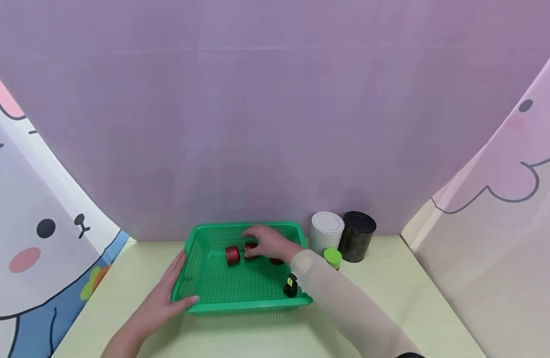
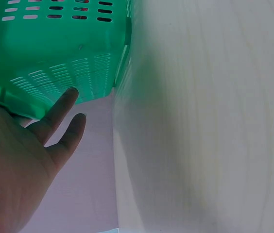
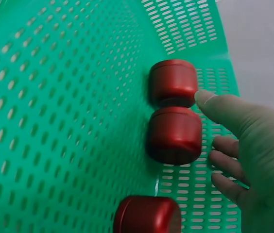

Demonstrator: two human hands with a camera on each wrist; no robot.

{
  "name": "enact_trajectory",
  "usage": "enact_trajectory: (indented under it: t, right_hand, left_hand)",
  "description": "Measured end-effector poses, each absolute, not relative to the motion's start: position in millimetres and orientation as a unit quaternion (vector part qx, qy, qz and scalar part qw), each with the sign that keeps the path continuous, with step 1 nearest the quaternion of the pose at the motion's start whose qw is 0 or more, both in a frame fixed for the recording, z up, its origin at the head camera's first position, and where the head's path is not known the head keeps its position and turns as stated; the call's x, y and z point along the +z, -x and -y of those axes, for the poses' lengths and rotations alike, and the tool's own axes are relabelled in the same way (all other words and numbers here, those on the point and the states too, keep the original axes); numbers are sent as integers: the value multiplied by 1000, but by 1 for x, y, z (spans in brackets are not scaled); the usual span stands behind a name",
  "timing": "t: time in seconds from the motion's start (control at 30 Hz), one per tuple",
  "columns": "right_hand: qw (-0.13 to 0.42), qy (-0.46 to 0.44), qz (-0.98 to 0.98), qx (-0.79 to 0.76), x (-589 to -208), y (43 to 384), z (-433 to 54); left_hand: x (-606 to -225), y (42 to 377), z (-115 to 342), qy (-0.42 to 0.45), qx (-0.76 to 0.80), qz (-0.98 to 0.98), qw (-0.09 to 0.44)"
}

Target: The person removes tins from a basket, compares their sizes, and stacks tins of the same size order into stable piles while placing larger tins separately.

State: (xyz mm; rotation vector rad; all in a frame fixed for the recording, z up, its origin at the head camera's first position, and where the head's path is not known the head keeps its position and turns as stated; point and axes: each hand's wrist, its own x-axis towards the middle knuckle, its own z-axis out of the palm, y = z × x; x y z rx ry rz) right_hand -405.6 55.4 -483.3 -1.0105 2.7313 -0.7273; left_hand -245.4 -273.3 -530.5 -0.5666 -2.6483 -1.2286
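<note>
A green plastic basket with slotted walls sits on the table. Inside lie three red metallic cylinders with rounded edges: one on the left, one by the right thumb, and one partly hidden under the right wrist. My right hand reaches into the basket, its fingers loosely bent and spread. In the right wrist view the thumb tip is right at the edge of the farthest red cylinder. My left hand rests against the basket's left side, its fingers extended along the outer wall and its thumb at the front rim.
To the basket's right stand a white canister and a black canister. A green-lidded container is partly hidden by the right sleeve. A small black device sits beside that sleeve. A purple backdrop rises behind the table.
</note>
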Motion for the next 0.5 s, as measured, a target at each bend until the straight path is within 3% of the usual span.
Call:
enact_trajectory:
  t: [0.5]
  right_hand:
    - [109,341,-920,-160,-493,400,-52]
  left_hand:
    - [-528,246,273,183,-415,888,73]
